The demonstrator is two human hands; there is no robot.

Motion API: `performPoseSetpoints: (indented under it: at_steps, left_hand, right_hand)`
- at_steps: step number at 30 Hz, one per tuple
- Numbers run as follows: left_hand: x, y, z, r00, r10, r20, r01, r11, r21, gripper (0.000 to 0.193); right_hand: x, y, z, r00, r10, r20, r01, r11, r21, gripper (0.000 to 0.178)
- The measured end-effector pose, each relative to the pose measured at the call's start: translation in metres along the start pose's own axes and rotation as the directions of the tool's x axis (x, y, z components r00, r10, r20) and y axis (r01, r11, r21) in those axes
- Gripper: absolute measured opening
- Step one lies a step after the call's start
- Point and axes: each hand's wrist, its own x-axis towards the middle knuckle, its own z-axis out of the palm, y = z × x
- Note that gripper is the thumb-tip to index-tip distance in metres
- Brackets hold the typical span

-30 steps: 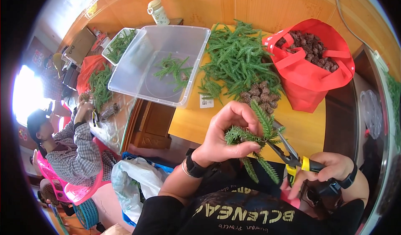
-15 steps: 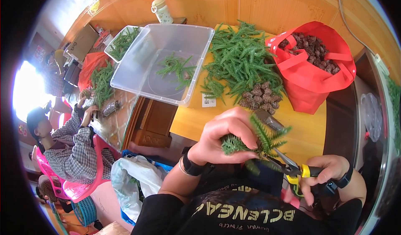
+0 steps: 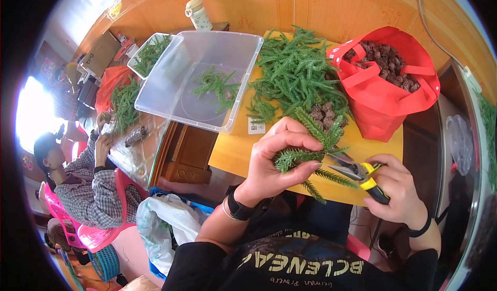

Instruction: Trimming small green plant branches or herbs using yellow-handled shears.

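Note:
My left hand (image 3: 269, 164) pinches a small bunch of green artificial pine sprigs (image 3: 329, 136) between thumb and fingers, above the near edge of the yellow table (image 3: 228, 154). Some sprigs fan out past the fingertips, and others hang below the thumb. Pliers (image 3: 353, 172) with yellow and black handles are gripped in my right hand (image 3: 397, 190). Their jaws point left at the base of the sprigs; whether they clamp anything is too small to tell. Just beyond the bunch lie several brown pine cones (image 3: 323, 114), partly hidden by it, beside a large heap of green sprigs (image 3: 300, 68).
A red bag (image 3: 375, 116) full of pine cones stands at the right. To the left is a clear plastic bin (image 3: 155, 102) with a few sprigs inside. Farther left a person (image 3: 101, 192) sits at a glass-topped table. A white plastic bag (image 3: 165, 229) stands below.
Both hands have moved up and farther over the table, with the bunch now covering part of the cones. The right hand has turned the pliers, so their handles slant down to the right.

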Motion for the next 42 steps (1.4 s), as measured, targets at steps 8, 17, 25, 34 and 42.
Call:
performPoseSetpoints:
  at_steps: [8,17,25,34,42]
  left_hand:
    - [-0.002,-0.001,0.005,0.997,-0.070,-0.038,0.071,0.997,0.042,0.025]
    - [-0.003,-0.001,0.009,0.983,-0.178,-0.050,0.176,0.984,-0.033,0.020]
    - [-0.004,-0.001,0.009,0.976,-0.202,-0.076,0.202,0.979,-0.001,0.016]
    - [-0.006,-0.001,0.009,0.984,-0.128,-0.122,0.140,0.986,0.095,0.014]
    - [-0.004,-0.001,0.010,0.983,-0.126,-0.134,0.139,0.986,0.093,0.014]
  right_hand:
    - [0.010,0.005,0.002,0.981,-0.079,-0.176,0.019,0.948,-0.318,0.020]
    - [0.014,0.015,0.003,0.971,-0.182,-0.157,0.085,0.872,-0.483,0.024]
    - [0.016,0.013,0.002,0.976,-0.189,-0.105,0.113,0.862,-0.495,0.024]
    - [0.017,0.015,0.005,0.977,-0.191,-0.094,0.121,0.862,-0.492,0.027]
    - [0.018,0.014,0.002,0.977,-0.197,-0.077,0.133,0.857,-0.497,0.028]
